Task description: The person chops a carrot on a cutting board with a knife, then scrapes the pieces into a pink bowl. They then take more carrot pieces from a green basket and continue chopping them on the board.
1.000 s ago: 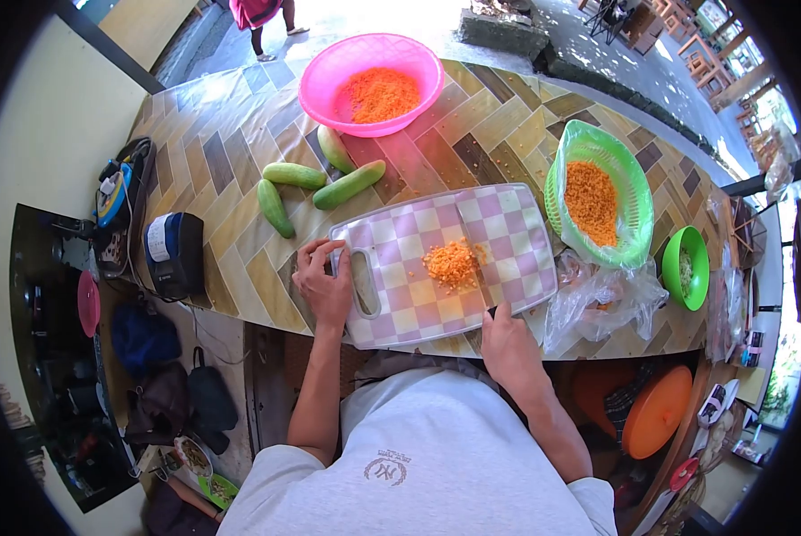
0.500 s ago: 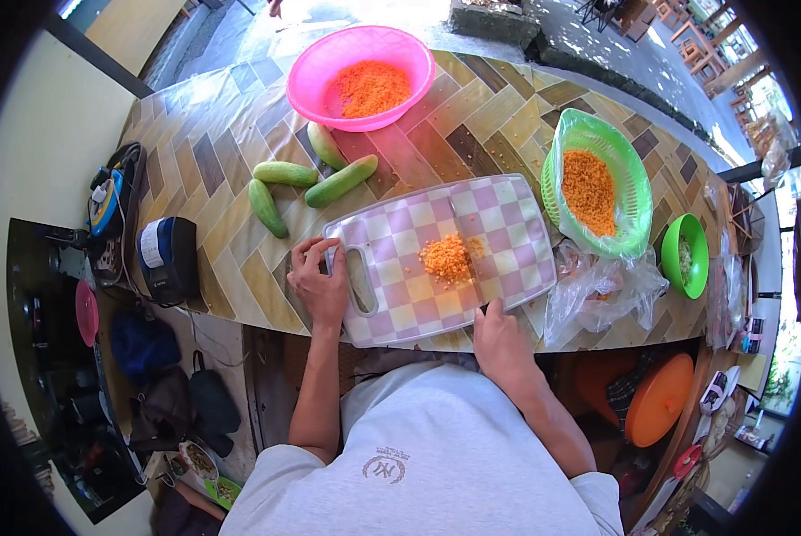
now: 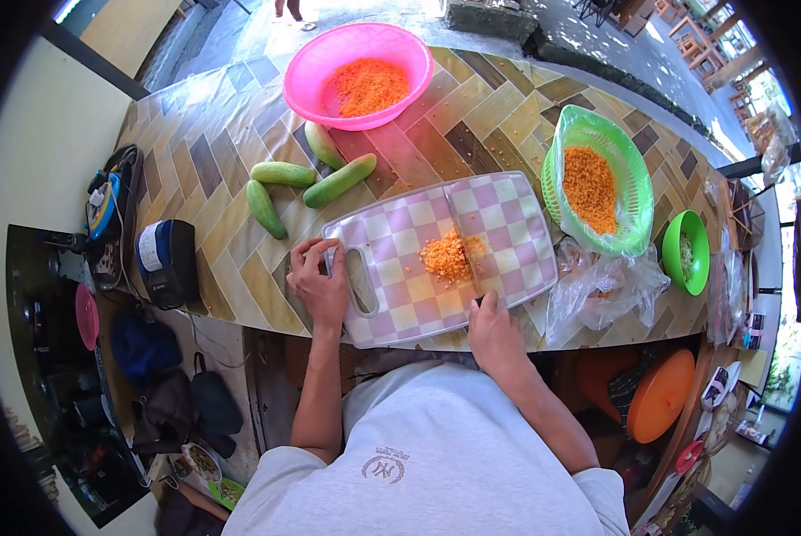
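A checkered cutting board (image 3: 400,308) lies at the table's near edge, with a small pile of chopped orange bits (image 3: 445,257) on it. My left hand (image 3: 318,284) grips the board's left end beside the handle hole. My right hand (image 3: 497,332) is closed round the dark handle of a knife (image 3: 468,246); its thin blade points away from me, just right of the pile. Beyond the board are several green cucumbers (image 3: 340,180). A pink bowl (image 3: 300,89) and a lined green basket (image 3: 637,170) both hold orange bits.
A crumpled plastic bag (image 3: 597,299) and a small green bowl (image 3: 700,255) are at the right. A dark device with paper (image 3: 168,259) stands at the left. Orange lids or tubs show under the table. Someone's legs (image 3: 289,9) are visible beyond the far edge.
My right hand and the knife have shifted slightly left and away from me, closer to the pile. My left hand stays in place. More of the distant person's legs shows.
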Demonstrator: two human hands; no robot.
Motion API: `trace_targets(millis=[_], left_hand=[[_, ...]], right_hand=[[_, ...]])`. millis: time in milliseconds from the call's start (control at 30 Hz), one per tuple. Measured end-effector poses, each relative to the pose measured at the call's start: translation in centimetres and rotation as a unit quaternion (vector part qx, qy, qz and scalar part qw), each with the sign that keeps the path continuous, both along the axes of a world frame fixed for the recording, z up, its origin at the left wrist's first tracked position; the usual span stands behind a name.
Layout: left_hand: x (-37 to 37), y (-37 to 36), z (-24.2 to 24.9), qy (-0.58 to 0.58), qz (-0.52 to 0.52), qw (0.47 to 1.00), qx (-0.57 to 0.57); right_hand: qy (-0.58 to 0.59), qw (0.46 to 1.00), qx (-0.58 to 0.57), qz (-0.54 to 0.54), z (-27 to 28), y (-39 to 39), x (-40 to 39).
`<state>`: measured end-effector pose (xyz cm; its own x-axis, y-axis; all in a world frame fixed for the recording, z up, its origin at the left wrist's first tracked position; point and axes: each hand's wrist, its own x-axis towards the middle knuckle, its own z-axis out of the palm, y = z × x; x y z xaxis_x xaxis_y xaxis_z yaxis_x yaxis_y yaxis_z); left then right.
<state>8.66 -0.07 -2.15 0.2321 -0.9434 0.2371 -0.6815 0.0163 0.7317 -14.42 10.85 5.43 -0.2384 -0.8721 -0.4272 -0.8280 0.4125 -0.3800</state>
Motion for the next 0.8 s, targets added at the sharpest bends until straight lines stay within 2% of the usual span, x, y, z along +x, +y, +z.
trace_targets(millis=[800], left_hand=[[0.0,0.0,0.1,-0.005,0.004,1.000,-0.004]], right_hand=[[-0.015,1.000,0.019,-0.005,1.3,-1.0,0.5]])
